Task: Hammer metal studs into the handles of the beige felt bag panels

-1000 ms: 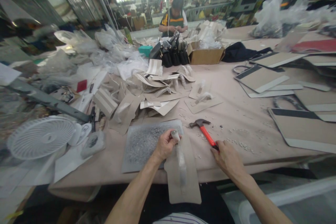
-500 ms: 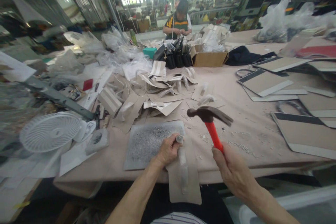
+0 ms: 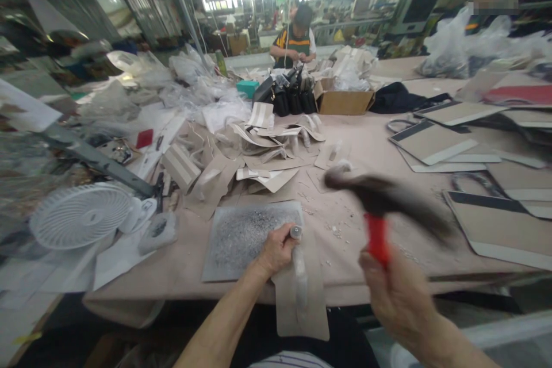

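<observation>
We raise a red-handled claw hammer (image 3: 378, 238).
Our right hand's (image 3: 403, 299) fingers wrap its grip; our left hand's (image 3: 276, 250) pinch a clear plastic-wrapped handle (image 3: 300, 284) on a beige panel (image 3: 317, 305) overhanging the table's (image 3: 181, 259) near edge.

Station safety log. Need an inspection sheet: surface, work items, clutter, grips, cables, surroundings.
Surface: cloth-covered table, small pale bits scattered; speckled grey plate near front edge.
Work items: panel with plastic-wrapped strap, overhanging front edge; hammer, motion-blurred.
Clutter: loose panels piled mid-table; plastic bags and white fan at left.
Grips: left grip holds strap's end; right grip holds hammer up.
Cables: thin cords hanging in background; kind unclear.
Surroundings: person across the table.
</observation>
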Demonstrator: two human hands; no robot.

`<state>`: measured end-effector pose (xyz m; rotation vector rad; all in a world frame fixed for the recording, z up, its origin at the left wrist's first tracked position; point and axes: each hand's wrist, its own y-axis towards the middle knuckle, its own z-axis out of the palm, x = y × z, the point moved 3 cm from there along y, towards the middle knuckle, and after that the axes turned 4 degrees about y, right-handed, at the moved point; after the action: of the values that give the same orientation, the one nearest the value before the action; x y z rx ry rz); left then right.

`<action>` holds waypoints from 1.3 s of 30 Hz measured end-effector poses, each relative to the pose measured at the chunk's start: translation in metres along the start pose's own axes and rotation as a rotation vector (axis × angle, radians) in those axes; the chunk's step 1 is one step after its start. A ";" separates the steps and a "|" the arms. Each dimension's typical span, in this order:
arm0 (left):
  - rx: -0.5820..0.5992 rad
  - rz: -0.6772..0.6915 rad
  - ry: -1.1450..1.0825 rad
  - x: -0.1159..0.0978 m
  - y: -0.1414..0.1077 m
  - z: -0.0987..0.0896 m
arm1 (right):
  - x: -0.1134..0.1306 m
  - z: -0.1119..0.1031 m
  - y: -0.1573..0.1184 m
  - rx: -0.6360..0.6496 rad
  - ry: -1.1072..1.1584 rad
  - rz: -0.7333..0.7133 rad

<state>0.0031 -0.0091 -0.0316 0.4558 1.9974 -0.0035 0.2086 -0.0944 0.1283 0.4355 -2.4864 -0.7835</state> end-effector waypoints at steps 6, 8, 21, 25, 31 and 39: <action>0.000 0.000 -0.009 -0.002 0.000 0.000 | -0.044 0.050 -0.045 0.536 -0.206 -0.032; -0.013 -0.004 -0.033 -0.002 0.000 0.000 | -0.062 0.053 -0.051 0.598 -0.278 0.058; -0.147 -0.154 -0.262 0.007 0.005 0.005 | 0.000 0.110 -0.049 0.648 -0.082 -0.430; -0.293 -0.281 -0.483 0.002 0.013 -0.008 | 0.025 0.132 -0.040 0.672 -0.137 -0.435; -0.508 -0.113 -0.438 -0.049 0.022 -0.070 | 0.017 0.125 -0.017 0.584 -0.314 -0.019; -0.277 -0.196 -0.435 -0.018 0.024 -0.019 | 0.018 0.141 -0.049 0.634 -0.062 0.295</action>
<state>0.0014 0.0109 -0.0032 0.0687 1.5750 0.0471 0.1245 -0.0782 0.0049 0.2407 -2.7342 0.1238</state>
